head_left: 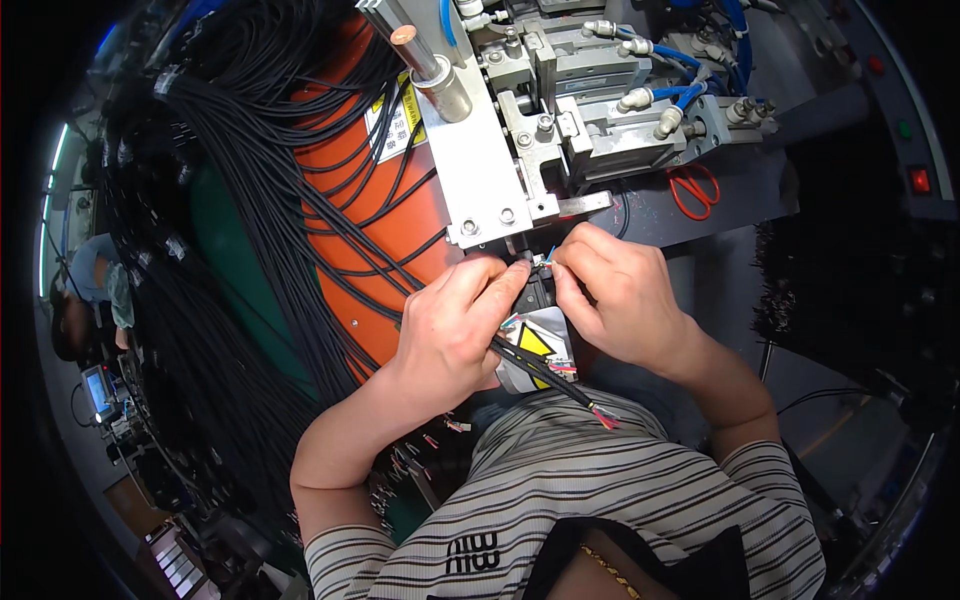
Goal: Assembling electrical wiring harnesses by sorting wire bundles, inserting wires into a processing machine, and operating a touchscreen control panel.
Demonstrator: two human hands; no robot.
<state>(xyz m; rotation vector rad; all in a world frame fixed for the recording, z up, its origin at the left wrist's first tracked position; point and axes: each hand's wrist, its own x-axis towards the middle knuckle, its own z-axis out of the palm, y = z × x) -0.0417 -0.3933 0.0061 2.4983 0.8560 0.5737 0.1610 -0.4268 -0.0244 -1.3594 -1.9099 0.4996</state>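
Observation:
My left hand (452,325) is closed, thumb and forefinger pinched together at a small pale connector (541,262) under the machine's front edge. Black cables (545,372) come out from beneath this hand, their stripped ends (605,416) fanning into thin coloured wires over my lap. Opposite it, my right hand (622,290) pinches fine coloured wires (550,257), a blue one among them, beside the connector. The fingertips hide most of the connector. Below the hands sits a metal plate (560,330) with a yellow warning triangle, more small wires lying on it.
A metal machine (485,180) with cylinders and blue air hoses (690,92) stands ahead. Long bundles of black cable (235,170) cover the orange surface (350,240) at left. Red-handled scissors (692,192) lie on the right. Another person (95,285) is at far left.

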